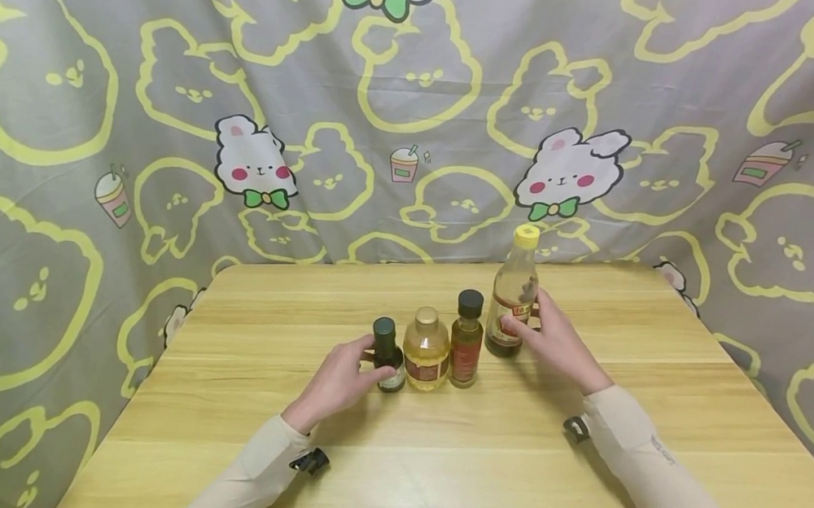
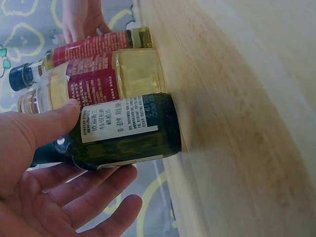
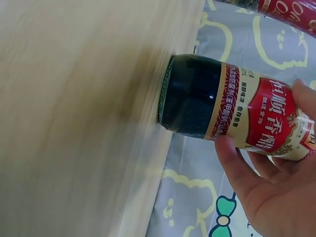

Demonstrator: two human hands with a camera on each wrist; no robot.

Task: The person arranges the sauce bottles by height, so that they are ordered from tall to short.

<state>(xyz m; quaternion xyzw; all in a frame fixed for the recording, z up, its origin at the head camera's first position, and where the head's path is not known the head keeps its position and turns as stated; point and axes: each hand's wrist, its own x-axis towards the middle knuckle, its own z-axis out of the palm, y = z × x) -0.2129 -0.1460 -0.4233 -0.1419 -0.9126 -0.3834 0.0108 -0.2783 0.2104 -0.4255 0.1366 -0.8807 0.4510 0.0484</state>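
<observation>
My left hand (image 1: 340,378) is at the small dark green olive oil bottle (image 2: 133,133), its thumb on the white label and its fingers behind the glass. Against that bottle stands a squat clear bottle (image 1: 427,352) of pale yellow liquid. A slim bottle (image 1: 466,350) with a black cap and red label comes next to it in the row. With thumb and fingers, my right hand (image 1: 556,339) grips the tall vinegar bottle (image 3: 197,96), which has a yellow cap and a red and cream label. This one stands slightly behind and right of the row, apart from it.
The light wooden table (image 1: 474,473) reaches back to a grey curtain (image 1: 455,62) printed with yellow outlines and white rabbits. The curtain also hangs along both sides of the table. Each sleeve carries a small black wrist mount (image 1: 311,461).
</observation>
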